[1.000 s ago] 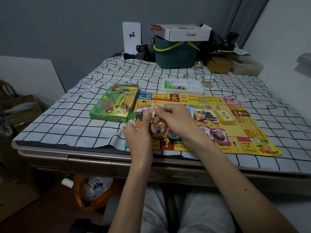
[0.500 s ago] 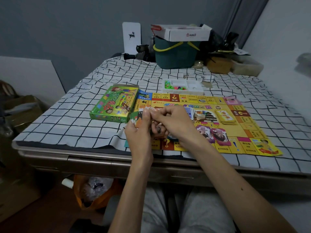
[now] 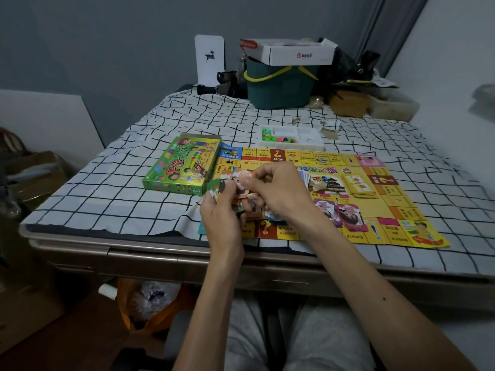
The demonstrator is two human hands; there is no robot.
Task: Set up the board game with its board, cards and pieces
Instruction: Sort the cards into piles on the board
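Cards (image 3: pixel 233 186) are sitting in a messy bunch in the left hand (image 3: pixel 222 214), which is gripping them in the middle of the frame. The right hand (image 3: pixel 280 192) is pinching the top of the bunch with finger and thumb. Both hands are pressing close together, over the near left part of the yellow board (image 3: pixel 396 210). The board is lying flat on the checked cloth (image 3: pixel 107 188) and reaching toward the right of the frame. A yellow card pile (image 3: pixel 360 186) is sitting on the board, right of the hands, with two pink cards (image 3: pixel 341 214) lying just below it. A green game box (image 3: pixel 182 167) is lying at the board's left edge. A white tray (image 3: pixel 308 136) holding small colored pieces is sitting just above the board.
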